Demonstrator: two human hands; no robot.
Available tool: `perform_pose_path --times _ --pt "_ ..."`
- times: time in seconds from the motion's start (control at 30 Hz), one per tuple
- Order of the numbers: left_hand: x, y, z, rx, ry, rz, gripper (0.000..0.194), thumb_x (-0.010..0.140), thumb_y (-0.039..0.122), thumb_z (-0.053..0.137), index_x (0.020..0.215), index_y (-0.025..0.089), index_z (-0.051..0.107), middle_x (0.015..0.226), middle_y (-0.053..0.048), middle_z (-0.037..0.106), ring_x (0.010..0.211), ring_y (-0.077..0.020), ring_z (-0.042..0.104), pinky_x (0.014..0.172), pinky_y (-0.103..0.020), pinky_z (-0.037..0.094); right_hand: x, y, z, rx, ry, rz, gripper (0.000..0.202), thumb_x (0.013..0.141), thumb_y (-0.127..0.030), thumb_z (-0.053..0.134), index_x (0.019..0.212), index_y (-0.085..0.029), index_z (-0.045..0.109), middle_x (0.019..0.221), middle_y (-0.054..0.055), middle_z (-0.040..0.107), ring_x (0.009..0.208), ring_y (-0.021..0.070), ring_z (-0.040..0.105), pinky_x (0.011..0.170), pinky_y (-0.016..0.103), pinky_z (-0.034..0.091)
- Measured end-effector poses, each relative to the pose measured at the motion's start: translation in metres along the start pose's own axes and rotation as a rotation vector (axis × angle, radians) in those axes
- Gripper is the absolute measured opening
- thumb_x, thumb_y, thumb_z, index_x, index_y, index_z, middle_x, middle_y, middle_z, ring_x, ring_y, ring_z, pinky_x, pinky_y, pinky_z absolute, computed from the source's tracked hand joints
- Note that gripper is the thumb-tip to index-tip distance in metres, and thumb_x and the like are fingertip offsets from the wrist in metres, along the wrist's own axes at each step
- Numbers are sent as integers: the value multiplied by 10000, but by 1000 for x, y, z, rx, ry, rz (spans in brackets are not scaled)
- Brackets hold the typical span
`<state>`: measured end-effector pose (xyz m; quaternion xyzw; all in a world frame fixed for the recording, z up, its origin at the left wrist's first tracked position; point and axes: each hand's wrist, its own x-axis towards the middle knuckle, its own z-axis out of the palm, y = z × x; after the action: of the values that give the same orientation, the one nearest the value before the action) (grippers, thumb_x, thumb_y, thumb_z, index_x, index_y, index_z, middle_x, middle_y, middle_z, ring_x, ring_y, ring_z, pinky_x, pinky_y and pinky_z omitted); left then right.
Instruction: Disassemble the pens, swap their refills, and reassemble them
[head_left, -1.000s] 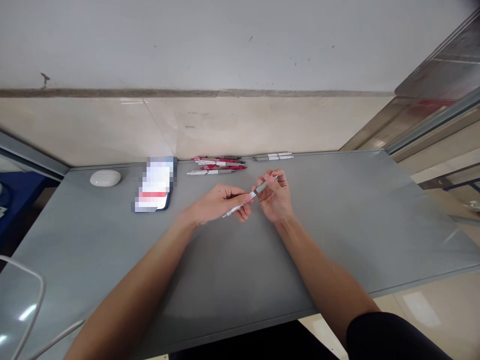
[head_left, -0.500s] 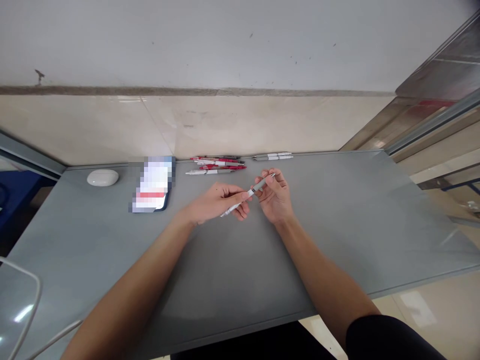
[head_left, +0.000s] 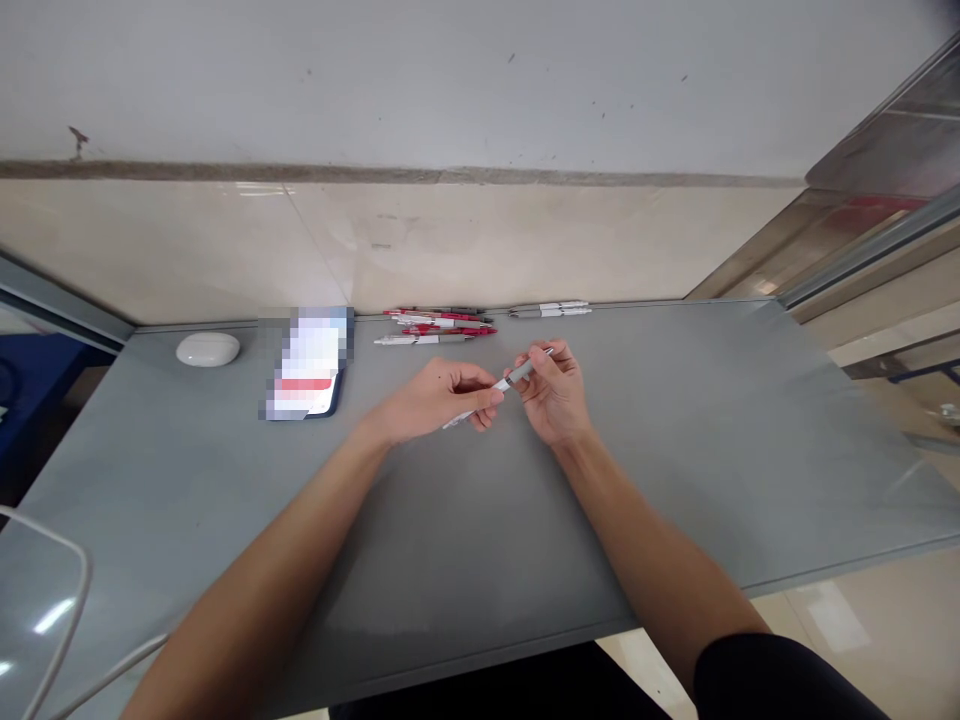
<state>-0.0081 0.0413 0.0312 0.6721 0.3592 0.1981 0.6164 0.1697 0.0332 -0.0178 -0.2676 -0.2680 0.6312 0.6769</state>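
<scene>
White-and-grey pen [head_left: 523, 370], held in both hands

Item: one pen, white barrel, grey grip section, dark band at the join, metallic tip. Position: over the middle of the table, aslant, tip up and to the right, white end down and to the left.

Left hand [head_left: 429, 402]: thumb and fingers closed on the white barrel, thumb uppermost; the end of the barrel emerges below the hand.

Right hand [head_left: 559, 398]: palm turned upward, fingers curled, thumb and fingertips pinching the grey section near the tip.

Group of pens [head_left: 442, 321]: just beyond the left hand, against the rear edge; red, white and grey, lying roughly lengthwise and partly overlapping. Exact count cannot be told. A white pen with a grey grip lies nearest the hands.

Pair of pens [head_left: 551, 310]: beyond the right hand, white with grey grips, side by side, grips to the left.

Phone [head_left: 307, 365]: left of the grouped pens, dark edge, lit screen, detail blurred out.

White rounded object [head_left: 208, 350]: farther left, glossy.

Support: grey table [head_left: 697, 430], set along a wall [head_left: 487, 90] with a tiled lower band [head_left: 540, 240].

White cable [head_left: 84, 580]: near left corner, looped.
</scene>
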Motion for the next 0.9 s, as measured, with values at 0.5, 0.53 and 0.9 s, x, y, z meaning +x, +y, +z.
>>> perform_pose_path --times 0.5,0.53,0.9 --pt "0 -2 -1 -132 -102 -92 407 887 517 536 854 133 669 847 -75 688 749 -176 675 753 -331 539 -1 -2 -2 5 -83 11 150 706 -255 771 786 -278 646 819 -83 594 744 65 640 713 233 605" --pt "0 -1 -1 -127 -112 -98 413 892 520 524 863 134 669 852 -76 690 754 -176 674 756 -331 534 -1 -2 -2 13 -82 14 151 705 -253 772 775 -275 640 807 -85 591 737 63 638 713 233 605" --pt "0 0 0 100 44 -31 273 835 443 606 811 182 683 698 -5 611 643 -118 537 551 -231 383 -3 -1 5 -69 0 -32 230 687 -227 779 722 -244 552 773 -92 561 653 60 606 640 252 593"
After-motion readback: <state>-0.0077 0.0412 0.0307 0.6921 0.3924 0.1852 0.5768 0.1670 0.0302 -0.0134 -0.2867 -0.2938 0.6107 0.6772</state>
